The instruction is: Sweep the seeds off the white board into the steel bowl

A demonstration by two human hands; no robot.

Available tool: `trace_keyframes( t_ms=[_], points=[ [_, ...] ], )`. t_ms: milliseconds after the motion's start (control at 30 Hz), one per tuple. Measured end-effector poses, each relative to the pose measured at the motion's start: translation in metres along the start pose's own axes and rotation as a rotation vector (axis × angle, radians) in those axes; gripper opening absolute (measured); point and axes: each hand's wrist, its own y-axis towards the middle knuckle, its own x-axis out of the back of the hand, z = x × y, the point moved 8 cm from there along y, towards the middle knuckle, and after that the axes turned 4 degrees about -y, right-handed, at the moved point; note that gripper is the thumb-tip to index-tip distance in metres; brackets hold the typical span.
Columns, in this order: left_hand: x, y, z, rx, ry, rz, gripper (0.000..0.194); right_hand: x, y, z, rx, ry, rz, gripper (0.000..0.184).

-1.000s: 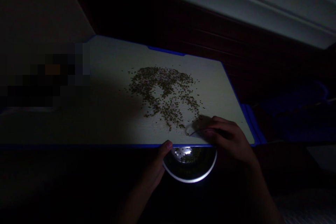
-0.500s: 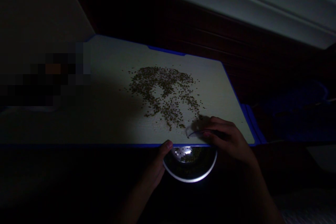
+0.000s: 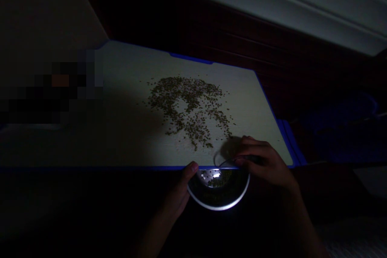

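Small dark green-brown grains (image 3: 193, 92), perhaps mung beans, lie spread over a pale tabletop (image 3: 248, 100) with blue edging. Below its near edge is a metal bowl (image 3: 219, 209), with some of the same grains inside; the tabletop hides its far side. My left hand (image 3: 183, 187) grips the left side of this bowl, its thumb up at the table edge. My right hand (image 3: 263, 161) is closed around a thin, curved, spoon-like tool (image 3: 225, 163), whose tip is at the table edge above the bowl. Dim light hides the tool's exact shape.
A pixelated patch (image 3: 60, 84) covers something at the left end of the table. White panels (image 3: 287, 4) stand beyond it at upper right. Dark blue objects (image 3: 344, 121) are at the right. A light wall or board (image 3: 45, 8) rises at upper left.
My right hand has drawn the tool slightly down and nearer, from the tabletop to its edge over the bowl. My left hand and the bowl stay put.
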Motion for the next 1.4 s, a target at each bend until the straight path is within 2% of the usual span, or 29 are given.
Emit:
trace_keyframes(
  t_ms=[267, 400, 600, 767, 1033, 1233, 1400],
  points=[
    [-0.004, -0.002, -0.005, -0.021, -0.037, -0.037, 0.076, 0.010, -0.005, -0.018, -0.211, 0.073, -0.124, 0.010],
    [-0.004, -0.003, -0.004, -0.020, -0.039, -0.026, 0.071, 0.012, -0.006, -0.023, -0.269, 0.042, -0.174, 0.011],
    [-0.003, -0.005, -0.006, -0.036, -0.053, -0.036, 0.068, 0.025, -0.011, -0.028, -0.355, -0.089, -0.398, 0.013],
    [-0.002, -0.005, -0.005, -0.037, -0.037, -0.042, 0.065, 0.027, -0.011, -0.026, -0.395, -0.156, -0.432, 0.011],
    [-0.004, -0.005, -0.006, -0.034, -0.043, -0.046, 0.068, 0.039, -0.031, -0.035, -0.486, -0.263, -0.665, 0.013],
    [-0.003, -0.004, -0.007, -0.056, -0.054, -0.052, 0.067, 0.036, -0.032, -0.038, -0.480, -0.308, -0.671, 0.014],
    [-0.001, -0.003, -0.007, -0.078, -0.039, -0.058, 0.073, 0.035, -0.027, -0.030, -0.386, -0.268, -0.617, 0.016]
  ],
)
